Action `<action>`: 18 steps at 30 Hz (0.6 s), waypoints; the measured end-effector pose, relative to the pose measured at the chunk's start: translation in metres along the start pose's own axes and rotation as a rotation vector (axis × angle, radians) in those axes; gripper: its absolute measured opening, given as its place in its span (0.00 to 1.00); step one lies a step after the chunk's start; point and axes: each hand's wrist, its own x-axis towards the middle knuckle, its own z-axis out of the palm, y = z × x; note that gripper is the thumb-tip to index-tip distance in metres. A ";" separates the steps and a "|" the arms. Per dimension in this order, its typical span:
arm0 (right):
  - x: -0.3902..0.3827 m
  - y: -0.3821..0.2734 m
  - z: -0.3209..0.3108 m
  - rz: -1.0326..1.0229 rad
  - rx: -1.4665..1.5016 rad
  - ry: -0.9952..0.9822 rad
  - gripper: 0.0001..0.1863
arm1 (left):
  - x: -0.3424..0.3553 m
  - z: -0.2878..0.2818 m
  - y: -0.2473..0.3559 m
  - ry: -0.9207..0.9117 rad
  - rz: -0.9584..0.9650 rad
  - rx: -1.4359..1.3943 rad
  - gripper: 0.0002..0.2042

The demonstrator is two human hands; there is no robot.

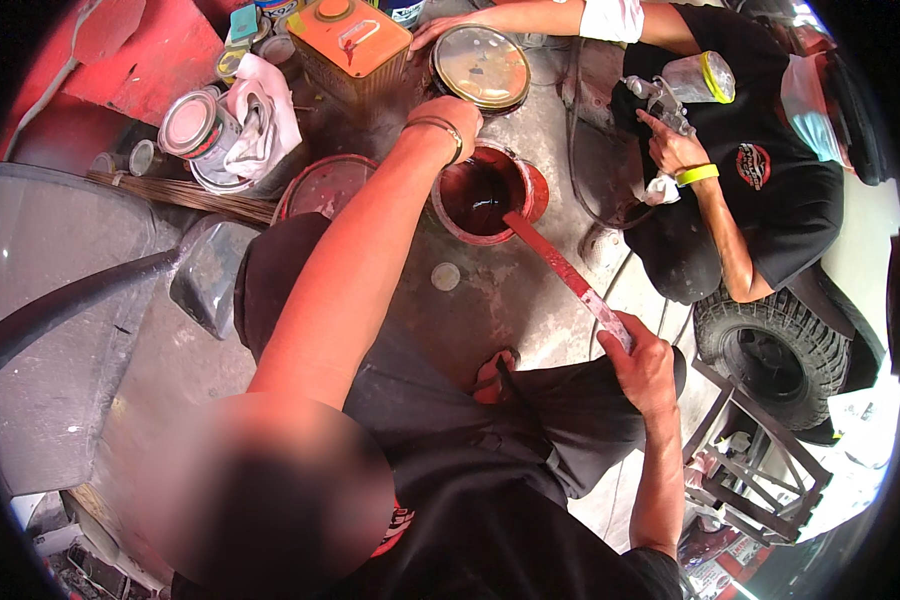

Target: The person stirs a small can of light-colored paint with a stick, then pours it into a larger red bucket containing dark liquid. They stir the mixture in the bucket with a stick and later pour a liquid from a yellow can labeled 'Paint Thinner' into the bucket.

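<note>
An open paint can [450, 222], partly filled with dark red liquid, stands on the floor ahead of me. My right hand [642, 365] is closed around the near end of a flat, red-stained stirring stick [560, 265]. The stick slants down to the left, its far end dipping into the can. Reaching forward, my left hand [445, 128] is closed at the can's far-left rim, with its fingertips hidden. Just beyond that hand is a round tin with a paint-smeared lid [482, 68].
A co-worker's hand [678, 150] holds a spray gun [660, 100] at the right; their other hand rests near an orange rectangular tin [350, 40]. At left stand a lidded can [192, 128] with a crumpled cloth [262, 118] and a dark panel [60, 320]. A hose [573, 150] lies beyond the stick.
</note>
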 end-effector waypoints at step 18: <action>0.115 0.008 0.051 -0.442 -0.135 -0.092 0.12 | -0.006 -0.010 0.005 -0.040 0.033 0.060 0.13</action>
